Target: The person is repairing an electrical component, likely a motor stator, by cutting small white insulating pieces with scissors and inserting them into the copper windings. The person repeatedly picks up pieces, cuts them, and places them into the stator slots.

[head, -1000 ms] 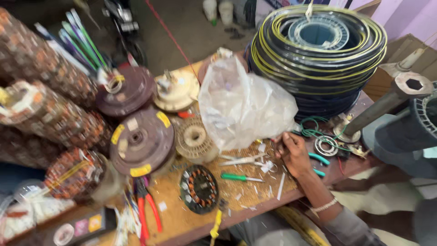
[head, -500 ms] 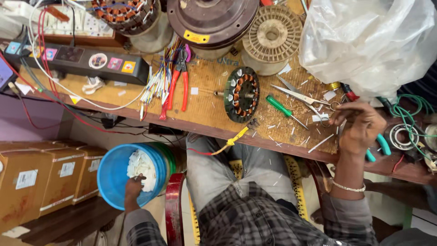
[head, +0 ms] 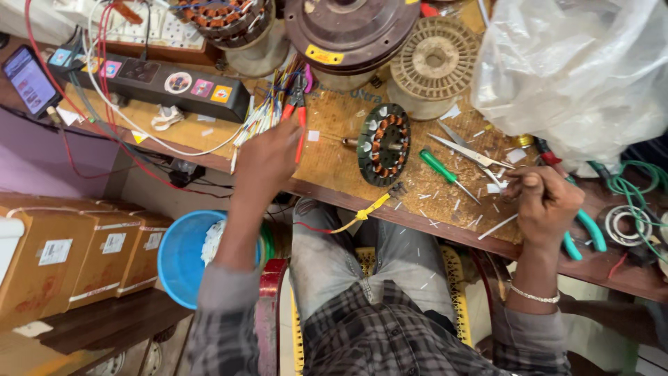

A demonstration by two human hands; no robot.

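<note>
While left hand [head: 268, 157] nears red-handled pliers [head: 299, 115], right hand [head: 546, 202] (seemingly fisted) rests.

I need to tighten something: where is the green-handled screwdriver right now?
In the head view, the green-handled screwdriver lies on the workbench, right of the round stator, just below the scissors, near the right hand.

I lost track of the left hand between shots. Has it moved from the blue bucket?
Yes. The left hand has risen from the blue bucket below the bench to the red-handled pliers on the benchtop.
</note>
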